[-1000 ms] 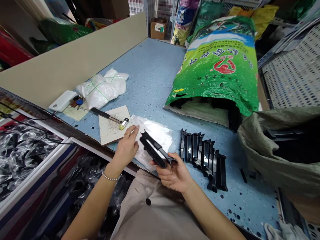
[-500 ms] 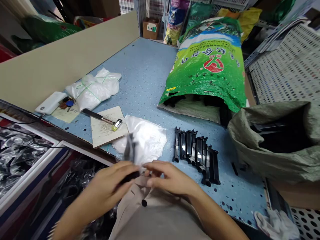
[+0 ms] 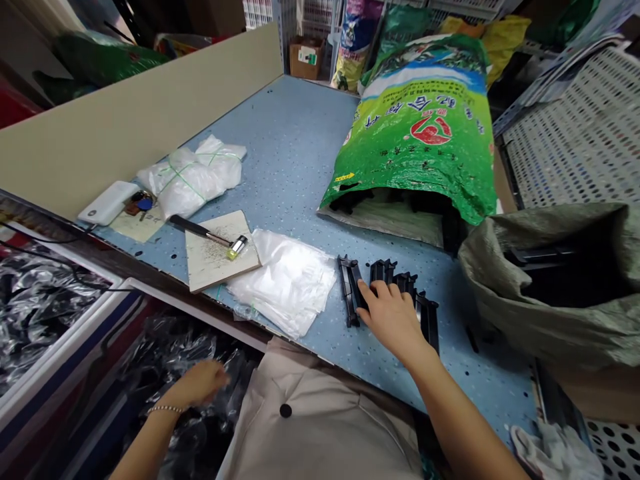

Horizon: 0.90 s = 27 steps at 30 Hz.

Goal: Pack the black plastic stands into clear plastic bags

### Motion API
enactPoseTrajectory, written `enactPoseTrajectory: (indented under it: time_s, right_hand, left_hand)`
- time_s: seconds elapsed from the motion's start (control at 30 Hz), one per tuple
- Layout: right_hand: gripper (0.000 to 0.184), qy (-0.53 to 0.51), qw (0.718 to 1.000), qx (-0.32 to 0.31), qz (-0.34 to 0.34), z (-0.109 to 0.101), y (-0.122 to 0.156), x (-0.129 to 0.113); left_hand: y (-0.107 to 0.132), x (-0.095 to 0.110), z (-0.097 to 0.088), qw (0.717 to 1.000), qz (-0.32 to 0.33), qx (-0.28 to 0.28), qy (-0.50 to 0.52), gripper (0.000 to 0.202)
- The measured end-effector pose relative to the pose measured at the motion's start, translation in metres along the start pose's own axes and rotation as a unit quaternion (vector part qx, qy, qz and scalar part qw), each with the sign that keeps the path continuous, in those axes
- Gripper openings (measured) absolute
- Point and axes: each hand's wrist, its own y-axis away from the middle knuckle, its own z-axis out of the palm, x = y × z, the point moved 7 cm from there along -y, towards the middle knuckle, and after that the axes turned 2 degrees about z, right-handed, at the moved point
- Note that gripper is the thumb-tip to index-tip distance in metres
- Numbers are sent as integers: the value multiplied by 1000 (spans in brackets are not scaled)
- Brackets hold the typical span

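Note:
My right hand (image 3: 393,317) rests on a row of narrow black plastic parts (image 3: 429,320) on the blue table. Its fingers are spread, with the thumb and index finger touching a black part near the left end. Two black plastic parts (image 3: 349,293) stand slightly apart from the others. My left hand (image 3: 203,381) hangs low over a bin of bagged black parts (image 3: 175,340), its fingertips blurred; no object shows in it. Between the hands, at the table edge, lies a stack of clear plastic bags (image 3: 290,280).
A hammer (image 3: 213,235) lies on a square board (image 3: 220,267). Behind are a tied bundle of plastic bags (image 3: 193,173), a white device (image 3: 107,203) and keys (image 3: 143,202). A green printed sack (image 3: 415,147) and an open grey-green sack (image 3: 545,327) hold black parts.
My hands have parted: the left went down left over the bin, and the bagged part is no longer seen in it. The right moved onto the black parts; the leftmost shifted left.

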Motion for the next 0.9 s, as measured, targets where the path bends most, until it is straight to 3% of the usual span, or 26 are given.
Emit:
enactPoseTrajectory:
  time_s: [0.07, 0.1, 0.17, 0.23, 0.3, 0.37, 0.43, 0.5, 0.6, 0.67, 0.77, 0.9]
  right_hand:
    - [52, -11, 1000, -11, -2, 4, -3, -8]
    - [52, -21, 1000, -16, 1, 6, -5, -11]
    - [53, -45, 999, -20, 17, 10, -9, -13]
    - [50, -78, 996, -18, 47, 12, -11, -5]
    - [46, -148, 986, -10, 80, 13, -9, 12]
    - [40, -282, 954, -2, 100, 13, -4, 28]
    - [36, -464, 880, -3, 106, 15, -2, 36]
    - [35, -636, 765, -24, 99, 19, -3, 30]
    - [36, -800, 591, -90, 57, 21, -14, -6]
    - [32, -852, 505, -132, 36, 20, -23, -37]
    - [28, -891, 416, -176, 47, 22, -40, -79]
    - [25, -910, 358, -198, 66, 28, -64, -108]
  left_hand:
    - [-15, 53, -19, 997, 68, 3, 46, 31]
    - [-22, 85, -33, 990, 122, 44, 63, 34]
    - [-32, 145, -61, 960, 207, 184, 28, 33]
    - [-41, 188, -72, 929, 242, 276, -52, 26]
    - [-56, 207, -73, 919, 242, 297, -88, 20]
    - [-69, 203, -77, 927, 235, 289, -33, 21]
    - [-77, 186, -86, 928, 223, 286, 88, 24]
    - [-81, 167, -92, 916, 197, 271, 219, 27]
    - [-84, 154, -89, 887, 174, 220, 366, 27]
    - [-85, 153, -84, 862, 168, 202, 434, 28]
    - [-88, 153, -80, 828, 158, 202, 499, 28]
    - [-87, 149, -84, 809, 155, 185, 536, 26]
